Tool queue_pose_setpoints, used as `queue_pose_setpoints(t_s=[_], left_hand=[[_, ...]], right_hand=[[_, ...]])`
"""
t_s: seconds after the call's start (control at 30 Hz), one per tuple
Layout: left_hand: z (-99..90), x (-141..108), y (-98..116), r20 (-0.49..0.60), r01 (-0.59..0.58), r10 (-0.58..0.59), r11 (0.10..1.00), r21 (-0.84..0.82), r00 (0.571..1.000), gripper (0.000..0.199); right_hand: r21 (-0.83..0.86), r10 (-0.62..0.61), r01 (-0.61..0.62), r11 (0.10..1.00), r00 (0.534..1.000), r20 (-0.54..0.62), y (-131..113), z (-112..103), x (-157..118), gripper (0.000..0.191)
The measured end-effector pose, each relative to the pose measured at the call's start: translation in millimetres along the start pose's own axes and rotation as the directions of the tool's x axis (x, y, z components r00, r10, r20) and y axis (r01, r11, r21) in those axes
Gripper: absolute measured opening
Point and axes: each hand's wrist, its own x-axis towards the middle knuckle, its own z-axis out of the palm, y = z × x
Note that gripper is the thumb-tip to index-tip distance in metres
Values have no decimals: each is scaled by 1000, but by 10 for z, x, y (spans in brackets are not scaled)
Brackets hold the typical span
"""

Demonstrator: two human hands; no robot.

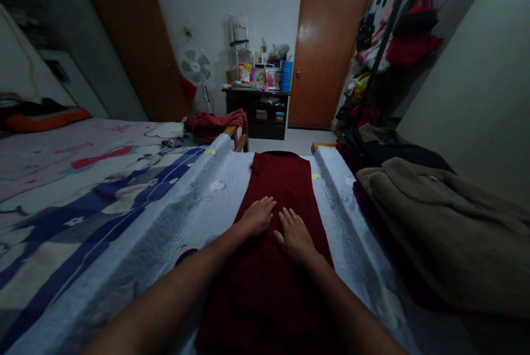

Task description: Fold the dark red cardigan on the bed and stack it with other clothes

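Observation:
A dark red garment (281,178) lies flat and lengthwise on a pale blue patterned cover (215,200), its narrower end away from me. My left hand (260,215) rests palm down on the garment's middle, fingers stretched forward. Close beside it, my right hand (295,235) also lies flat on the cloth with its fingers apart. Neither hand grips anything. The near part of the garment is dark and partly covered by my forearms. By my left forearm, a small pink and black object (187,253) shows only in part.
A grey-brown fleecy coat (439,228) lies on a clothes pile at right. A bed with a blue checked blanket (124,200) is at left. Beyond are a reddish cloth (215,123), a fan (196,67), a dark cabinet (256,115), a wooden door (331,51) and hanging bags (414,46).

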Motion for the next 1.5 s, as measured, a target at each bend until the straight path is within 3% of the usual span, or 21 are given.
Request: queue_pose_setpoints(t_s=[0.1, 0.2, 0.43, 0.57, 0.7, 0.83, 0.97, 1.1, 1.5], left_hand=[[41, -443, 128, 15, 6, -6, 1000, 2, 1000, 52], [60, -686, 248, -8, 47, -47, 998, 40, 999, 54], [21, -745, 368, -63, 79, -75, 994, 74, 995, 54], [-70, -877, 463, 13, 83, -82, 997, -3, 997, 53], [-177, -1166, 622, 142, 9, 8, 993, -120, 990, 53], [-165, -1401, 739, 139, -37, 59, 987, -154, 989, 54], [-61, -1479, 795, 36, -24, 27, 996, -81, 999, 57], [-5, -1488, 807, -16, -29, 28, 999, -38, 999, 58], [27, -1555, 795, -67, -3, -3, 996, -91, 998, 50]], right_hand=[[-5, -53, 53, 999, 999, 3, 8, -28, -189, 66], [-36, -86, 86, 996, 996, -18, 1, -21, -393, 64], [-109, -82, 78, 991, 996, -32, -81, 26, -818, 60], [-103, -79, 76, 992, 997, -20, -80, 26, -1042, 59], [-37, -81, 81, 996, 997, 15, -31, -27, -1197, 60], [99, -81, 78, 992, 996, 22, -84, -107, -1196, 56], [126, -105, 110, 986, 993, -49, -273, -86, -1149, 55], [59, -100, 100, 993, 995, -2, -390, -21, -1191, 55], [-3, -85, 85, 996, 995, 44, -263, 3, -1455, 58]])
